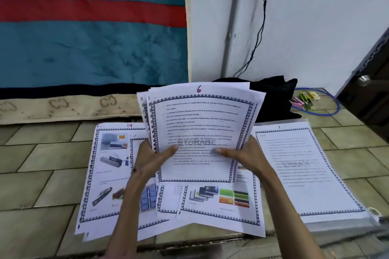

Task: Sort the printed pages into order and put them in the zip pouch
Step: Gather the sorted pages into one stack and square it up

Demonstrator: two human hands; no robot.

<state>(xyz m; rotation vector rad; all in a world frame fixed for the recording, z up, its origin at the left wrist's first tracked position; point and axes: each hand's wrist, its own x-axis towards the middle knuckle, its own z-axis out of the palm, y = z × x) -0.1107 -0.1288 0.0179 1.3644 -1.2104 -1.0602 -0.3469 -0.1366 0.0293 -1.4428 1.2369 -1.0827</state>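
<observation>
While both hands grip the sheaf [197, 132] upright, left hand [152, 159] and right hand [242, 153] at its sides, page 1 [303, 166] lies on the floor rightward, nearer the right hand.

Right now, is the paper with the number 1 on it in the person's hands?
No, the page marked 1 lies on the floor to the right, while both hands hold a stack with page 6 on top.
</observation>
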